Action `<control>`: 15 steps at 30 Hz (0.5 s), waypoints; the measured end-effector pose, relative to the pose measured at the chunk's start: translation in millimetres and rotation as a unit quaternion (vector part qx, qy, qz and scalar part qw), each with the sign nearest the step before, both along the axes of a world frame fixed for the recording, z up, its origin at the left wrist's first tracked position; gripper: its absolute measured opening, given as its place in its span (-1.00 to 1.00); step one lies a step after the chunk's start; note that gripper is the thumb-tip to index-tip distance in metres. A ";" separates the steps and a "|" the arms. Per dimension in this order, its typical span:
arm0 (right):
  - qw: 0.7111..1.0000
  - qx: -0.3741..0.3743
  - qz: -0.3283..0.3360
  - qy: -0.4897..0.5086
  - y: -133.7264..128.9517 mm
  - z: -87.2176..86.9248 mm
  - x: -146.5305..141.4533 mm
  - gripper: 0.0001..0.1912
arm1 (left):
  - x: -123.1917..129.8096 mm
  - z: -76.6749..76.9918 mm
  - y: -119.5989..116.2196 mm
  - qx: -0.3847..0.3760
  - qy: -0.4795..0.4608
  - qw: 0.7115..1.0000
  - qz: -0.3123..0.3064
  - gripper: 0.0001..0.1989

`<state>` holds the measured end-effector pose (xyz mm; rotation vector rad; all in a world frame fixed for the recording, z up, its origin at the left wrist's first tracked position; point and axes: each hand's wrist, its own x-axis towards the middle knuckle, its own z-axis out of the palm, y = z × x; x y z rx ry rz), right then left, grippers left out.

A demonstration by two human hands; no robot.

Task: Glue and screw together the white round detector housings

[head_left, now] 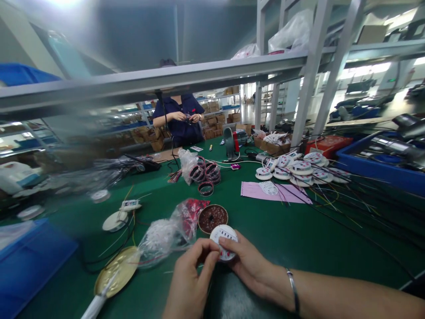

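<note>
A white round panel [224, 234] with dark slots and red spots on its face is held by my right hand [249, 261], thumb on top and fingers beneath. My left hand [195, 270] meets its lower left edge, thumb and index finger pinched together. Whatever sits between those fingertips is hidden. Just beyond the panel is a round tin [213, 218] full of small brown pieces. Left of the tin lie a clear bag of red pieces [192, 215] and a clear bag of white pieces [162, 235].
A gold dish [117, 271] with a white-handled tool lies left, near a blue bin [33, 266]. White round units [300, 168] with trailing wires are piled right, beside a pink sheet [275, 192]. Wire coils [206, 173] sit mid-table. Another person [179, 117] stands across the table.
</note>
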<state>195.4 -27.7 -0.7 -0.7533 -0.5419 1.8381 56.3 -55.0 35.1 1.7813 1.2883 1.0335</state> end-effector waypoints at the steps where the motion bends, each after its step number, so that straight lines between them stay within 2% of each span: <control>1: 1.000 -0.004 0.001 -0.003 -0.1 0.4 0.3 -0.51 | 2.3 -1.9 -1.9 -0.010 -0.010 1.000 -0.011 -0.83; 4: 1.000 -0.007 0.000 -0.021 -0.8 1.0 1.3 -0.50 | 7.7 -6.5 -4.8 -0.031 -0.030 0.999 -0.028 -0.89; 11: 1.000 -0.013 -0.007 -0.022 1.0 0.5 0.8 -0.50 | 14.3 -8.6 -6.7 -0.027 -0.061 0.998 -0.019 -0.92; 15: 1.000 -0.021 -0.010 -0.009 2.3 2.1 0.6 -0.54 | 17.0 -10.1 -6.1 -0.002 -0.057 0.998 0.008 -0.92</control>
